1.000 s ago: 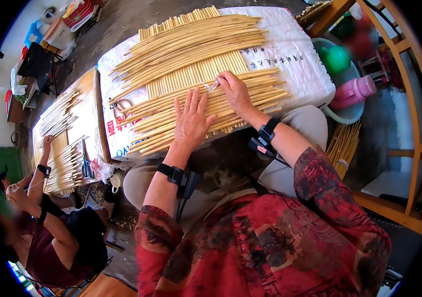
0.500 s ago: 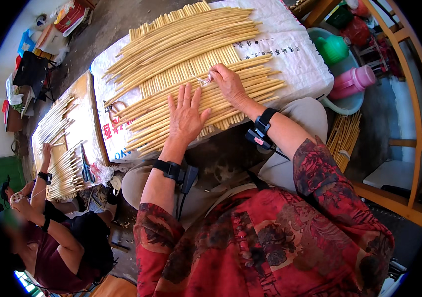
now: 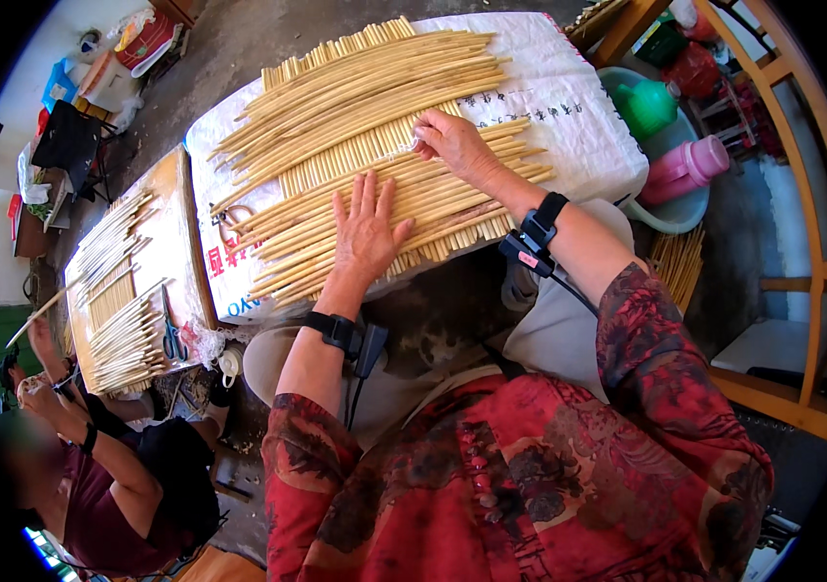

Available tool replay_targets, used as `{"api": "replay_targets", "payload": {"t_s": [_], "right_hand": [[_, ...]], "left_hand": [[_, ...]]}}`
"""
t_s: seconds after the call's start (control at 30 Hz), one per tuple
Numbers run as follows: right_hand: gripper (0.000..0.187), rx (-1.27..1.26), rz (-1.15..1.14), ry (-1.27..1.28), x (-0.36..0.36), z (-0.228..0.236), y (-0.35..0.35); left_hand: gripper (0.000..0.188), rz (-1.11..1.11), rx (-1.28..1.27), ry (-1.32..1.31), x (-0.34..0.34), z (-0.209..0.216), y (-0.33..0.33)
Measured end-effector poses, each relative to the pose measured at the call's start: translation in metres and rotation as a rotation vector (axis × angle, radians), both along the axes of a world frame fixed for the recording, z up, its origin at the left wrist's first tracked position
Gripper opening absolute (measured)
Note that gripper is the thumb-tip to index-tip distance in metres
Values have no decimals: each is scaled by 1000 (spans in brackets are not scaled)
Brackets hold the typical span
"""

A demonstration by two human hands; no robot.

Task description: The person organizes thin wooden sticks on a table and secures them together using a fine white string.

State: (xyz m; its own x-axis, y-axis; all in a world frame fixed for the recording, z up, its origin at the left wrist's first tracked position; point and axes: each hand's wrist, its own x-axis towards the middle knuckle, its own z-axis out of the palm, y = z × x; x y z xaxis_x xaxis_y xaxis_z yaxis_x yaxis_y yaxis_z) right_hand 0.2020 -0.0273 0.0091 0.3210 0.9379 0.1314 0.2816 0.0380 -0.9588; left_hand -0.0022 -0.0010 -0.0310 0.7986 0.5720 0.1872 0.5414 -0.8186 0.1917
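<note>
On the person's side of the far stick row (image 3: 360, 92), the near stick row (image 3: 467, 184) is pressed by the left hand (image 3: 365, 241), fingers spread, grasping nothing; white thread (image 3: 419, 146) appears pinched by the right hand (image 3: 454, 147). Sticks could be skewed by uneven pulling.

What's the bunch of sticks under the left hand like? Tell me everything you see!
The near bunch of sticks is yellowish-tan with browner patches, and looks like wood or reed. Long, thin and round, they lie side by side, ends uneven, across a layer of other sticks on the white-covered table. The left hand lies flat on them; the right hand is by their far edge.
</note>
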Motion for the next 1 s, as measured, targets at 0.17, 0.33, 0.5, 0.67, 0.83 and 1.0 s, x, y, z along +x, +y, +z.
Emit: {"api": "replay_targets", "payload": {"t_s": [0.17,0.33,0.5,0.67,0.83,1.0], "right_hand": [[18,-94,32,-15,4,31,0],[15,-87,-6,23,25,40,2],[13,-122,-70,134,45,30,7],[15,-161,-95,79,40,38,12],[19,-216,-23,55,37,41,13],[21,-215,-86,2,45,44,11]], "left_hand": [[63,8,23,14,-2,-2,1],[63,3,-10,28,-2,2,0],[65,-10,-17,33,-4,5,2],[65,-11,-39,45,-5,7,1],[64,-4,-64,15,-8,10,2],[64,-13,-129,14,-5,15,3]]}}
